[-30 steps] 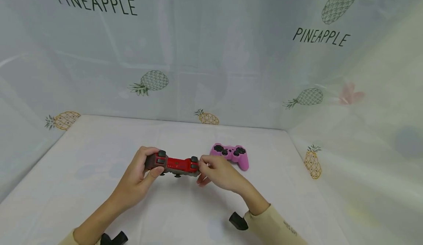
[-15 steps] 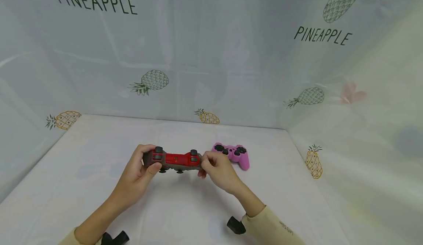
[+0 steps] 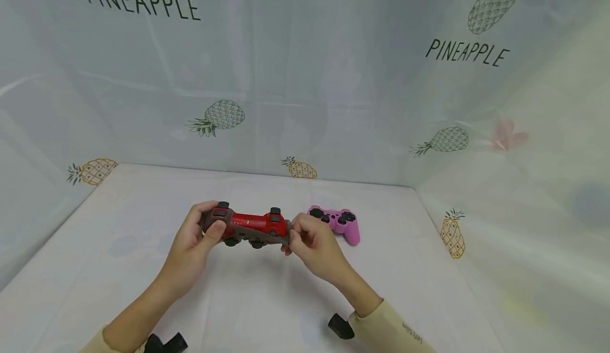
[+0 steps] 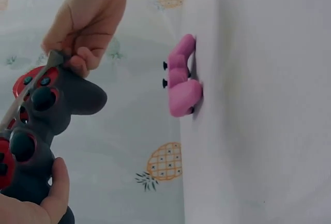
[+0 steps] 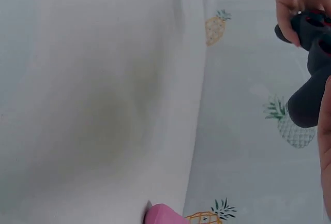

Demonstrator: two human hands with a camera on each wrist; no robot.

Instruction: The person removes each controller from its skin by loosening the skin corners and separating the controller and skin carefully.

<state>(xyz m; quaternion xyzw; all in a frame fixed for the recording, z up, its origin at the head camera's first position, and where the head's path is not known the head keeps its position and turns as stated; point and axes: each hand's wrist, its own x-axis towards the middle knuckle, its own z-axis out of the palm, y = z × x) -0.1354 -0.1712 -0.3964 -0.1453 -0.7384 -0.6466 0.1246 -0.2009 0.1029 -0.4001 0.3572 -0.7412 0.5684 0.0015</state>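
Observation:
A red game controller (image 3: 250,222) is held up above the table, partly covered by a dark grey silicone sleeve (image 4: 85,97). My left hand (image 3: 186,258) grips its left end, thumb on the near side and fingers behind. At the other end, my right hand (image 3: 319,247) pinches the sleeve's edge between thumb and fingers. From that pinch, a stretched grey strip of the sleeve runs slantwise across the controller's front. The shoulder buttons and red top remain exposed, while the thumbsticks poke through the sleeve in the left wrist view.
A pink game controller (image 3: 344,225) with black buttons lies on the table behind my right hand. The white-covered table (image 3: 143,210) meets a pineapple-printed curtain (image 3: 305,78) at its back and sides. Black wrist-camera mounts (image 3: 340,326) stick out by both sleeves.
The red controller has risen slightly and tilted, its left end higher. My right hand has moved up a little and now draws the sleeve's edge into a slanting strip.

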